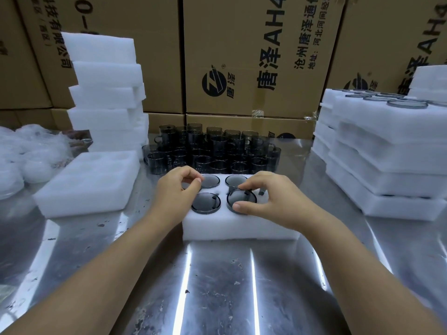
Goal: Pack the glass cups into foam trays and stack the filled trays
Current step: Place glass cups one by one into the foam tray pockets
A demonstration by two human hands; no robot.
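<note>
At far left, crumpled plastic wrap [29, 153] is lying beside a stack of empty foam trays [106, 93]. One empty tray [87, 184] is sitting in front of it, probably staged within your reach for the next fill.

Your left hand [176, 187] is curling at the left end of the working tray [242, 228], thumb meeting fingertips at the rim of the rear-left cup [211, 181]. I cannot tell whether it is pinching glass or only steadying the foam.

Loose glass cups [212, 151] are waiting in a cluster just behind the tray, likely kept close so each pick is short. The front-left cup [206, 203] is sitting in its pocket, rim showing at the foam surface.

Your right hand [268, 197] is pinching the front-right cup [241, 200] across its rim, thumb on the near side and forefinger on the far side, likely turning the handle into its slot. The rear-right cup [234, 180] is being partly covered by those fingers. Any pockets under your right palm are hidden, so the fill count is unclear.

At right, the stack of filled trays [387, 165] is running out of frame, and only its top layer is showing cup rims.
</note>
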